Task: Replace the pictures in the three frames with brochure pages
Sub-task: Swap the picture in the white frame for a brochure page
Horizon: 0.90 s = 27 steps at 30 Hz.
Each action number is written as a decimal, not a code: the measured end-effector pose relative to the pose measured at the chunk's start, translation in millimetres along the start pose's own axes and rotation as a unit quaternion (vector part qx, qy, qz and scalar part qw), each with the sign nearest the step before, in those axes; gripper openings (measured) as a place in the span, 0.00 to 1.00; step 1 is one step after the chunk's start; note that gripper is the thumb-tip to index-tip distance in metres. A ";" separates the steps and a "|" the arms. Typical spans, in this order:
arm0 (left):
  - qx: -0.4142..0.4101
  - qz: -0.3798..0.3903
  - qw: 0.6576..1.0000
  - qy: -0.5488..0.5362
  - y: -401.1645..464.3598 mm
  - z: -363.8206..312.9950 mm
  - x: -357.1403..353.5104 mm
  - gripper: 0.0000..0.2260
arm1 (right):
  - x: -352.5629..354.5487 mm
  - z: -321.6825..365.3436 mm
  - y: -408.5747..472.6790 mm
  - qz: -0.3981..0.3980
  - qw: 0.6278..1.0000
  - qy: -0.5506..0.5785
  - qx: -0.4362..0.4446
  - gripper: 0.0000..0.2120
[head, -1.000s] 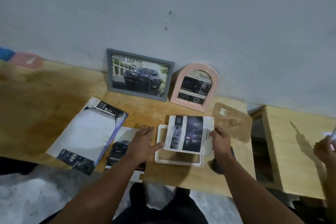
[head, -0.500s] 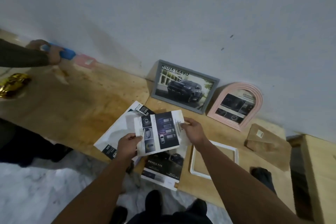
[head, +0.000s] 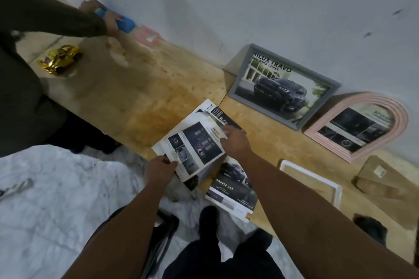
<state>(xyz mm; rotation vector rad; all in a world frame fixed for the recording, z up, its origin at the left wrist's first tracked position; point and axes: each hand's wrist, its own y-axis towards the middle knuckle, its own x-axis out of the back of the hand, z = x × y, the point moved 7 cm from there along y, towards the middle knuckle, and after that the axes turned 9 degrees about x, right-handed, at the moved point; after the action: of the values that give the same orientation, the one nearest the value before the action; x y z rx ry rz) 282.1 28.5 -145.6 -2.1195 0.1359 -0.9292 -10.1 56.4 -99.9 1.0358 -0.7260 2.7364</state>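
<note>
I hold a brochure page [head: 195,146] with dark car photos over the table's front edge. My left hand [head: 159,169] pinches its near corner and my right hand [head: 234,142] grips its far edge. Under it lies a larger white brochure sheet [head: 205,112], and a "Double Cab" brochure [head: 231,192] lies beside my right arm. A grey frame [head: 283,86] with a truck picture and a pink arched frame [head: 358,124] lean on the wall. A white frame [head: 315,180] lies flat and shows only brown backing.
A wooden backing board [head: 385,181] lies at the right on the wooden table [head: 127,97]. Another person's sleeve and hand [head: 102,18] hold a blue object [head: 125,24] at the far left, near a gold toy car [head: 60,59]. A dark object [head: 371,227] sits by the right front edge.
The page left the white frame and moved left over the other brochures; my left hand took hold of its near corner. My view swung left, and another person's arm came into sight.
</note>
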 end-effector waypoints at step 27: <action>-0.294 0.015 0.780 0.552 -50.4 -43.1 -72.4 0.44 | 2.9 -94.9 -79.9 0.033 0.960 -0.273 -0.060 0.56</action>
<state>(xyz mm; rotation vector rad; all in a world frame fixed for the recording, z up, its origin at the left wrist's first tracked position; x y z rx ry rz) 191.0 63.0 -133.6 -1.7388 1.1739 -2.2247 -46.0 171.8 -128.3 1.7891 -0.9946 2.4208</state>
